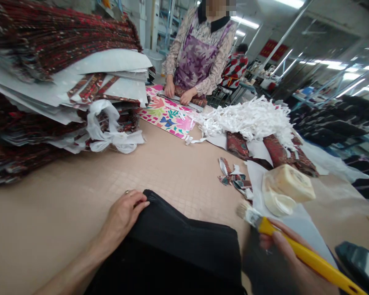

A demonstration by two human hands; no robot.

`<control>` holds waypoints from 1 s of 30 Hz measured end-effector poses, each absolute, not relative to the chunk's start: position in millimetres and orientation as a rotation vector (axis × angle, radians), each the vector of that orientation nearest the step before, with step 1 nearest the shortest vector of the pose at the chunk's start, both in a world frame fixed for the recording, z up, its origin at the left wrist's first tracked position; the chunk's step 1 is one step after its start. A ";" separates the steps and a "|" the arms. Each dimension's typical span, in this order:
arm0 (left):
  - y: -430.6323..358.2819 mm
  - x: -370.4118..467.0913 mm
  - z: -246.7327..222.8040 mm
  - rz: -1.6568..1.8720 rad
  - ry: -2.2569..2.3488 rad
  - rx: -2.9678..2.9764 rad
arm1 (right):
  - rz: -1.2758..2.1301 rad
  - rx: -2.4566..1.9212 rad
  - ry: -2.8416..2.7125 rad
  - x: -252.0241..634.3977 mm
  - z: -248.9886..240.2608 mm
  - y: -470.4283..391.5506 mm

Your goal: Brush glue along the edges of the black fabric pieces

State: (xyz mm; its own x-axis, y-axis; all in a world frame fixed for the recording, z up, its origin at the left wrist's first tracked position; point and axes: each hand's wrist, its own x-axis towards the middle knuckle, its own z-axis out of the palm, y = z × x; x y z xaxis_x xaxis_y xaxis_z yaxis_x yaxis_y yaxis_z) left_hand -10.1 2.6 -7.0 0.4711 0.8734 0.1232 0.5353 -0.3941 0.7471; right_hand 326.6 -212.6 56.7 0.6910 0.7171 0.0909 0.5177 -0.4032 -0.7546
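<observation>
My left hand (124, 215) pinches the far left corner of a piece of black fabric (184, 246), which lies on the brown table in front of me. A yellow-handled paintbrush (295, 248) is gripped in my right hand (290, 258), right of the fabric. Its pale bristles point left and have white stuff on them near the metal band. Just beyond the brush, a cut-open cream plastic jug (287, 188) rests on a white sheet (301, 229). What the jug holds is hard to make out.
Tall stacks of patterned fabric (89, 37) tied with white strips rise at the left. Fabric scraps (235, 178) and a heap of white strips (249, 119) lie ahead. Across the table (80, 184), a person in a purple apron (198, 53) handles a rolled fabric. A dark object (356, 258) sits at lower right.
</observation>
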 end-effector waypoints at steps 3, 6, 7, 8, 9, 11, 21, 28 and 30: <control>-3.3 -16.3 3.3 0.781 1.085 2.458 | 0.475 -1.829 -1.181 279.8 45.5 -178.6; -8.0 -21.0 11.3 0.811 1.058 2.644 | 0.512 -1.711 -1.400 244.0 28.3 -149.7; -9.1 -22.4 12.6 0.803 1.060 2.671 | 0.483 -1.700 -1.493 236.6 24.1 -142.4; -10.0 -23.9 13.2 0.792 1.070 2.686 | 0.436 -1.689 -1.606 231.4 21.2 -136.4; -10.8 -25.3 13.1 0.775 1.080 2.691 | 0.379 -1.672 -1.728 228.1 19.2 -131.5; -11.7 -28.0 11.8 0.737 1.089 2.666 | 0.280 -1.647 -1.921 225.7 16.6 -125.3; -5.6 -23.0 8.9 0.709 1.161 1.837 | 0.185 -1.738 -1.804 234.6 -18.5 -135.9; -9.4 -16.5 7.5 0.765 1.101 1.880 | 0.285 -1.984 -1.469 222.6 21.4 -144.1; -10.1 -15.7 3.4 0.746 1.123 1.821 | 0.304 -2.081 -1.358 222.3 46.4 -147.4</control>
